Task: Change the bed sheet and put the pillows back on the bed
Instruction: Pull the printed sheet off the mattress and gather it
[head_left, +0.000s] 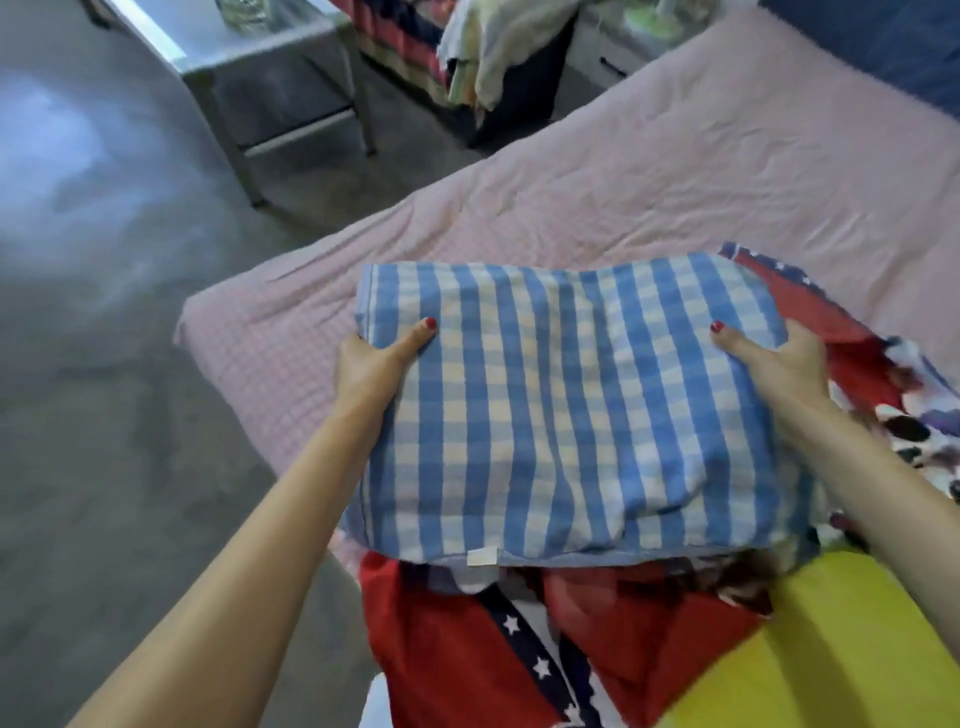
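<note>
Gripping checked pillow (571, 405) at both ends: left hand (376, 358), right hand (774, 364), thumbs on top.

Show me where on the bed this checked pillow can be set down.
The pink mattress cover lies bare beyond the blue checked pillow, out to the far edge by the metal table, and left toward the near corner. It is crowded under and right of the pillow, where the red star-patterned sheet is bunched.

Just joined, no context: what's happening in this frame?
A person holds a blue checked pillow by its two sides, left hand and right hand, thumbs on top. It sits over a red star-patterned sheet bunched at the near edge of the bed, which wears a pink cover. No pillow is in place yet.
</note>
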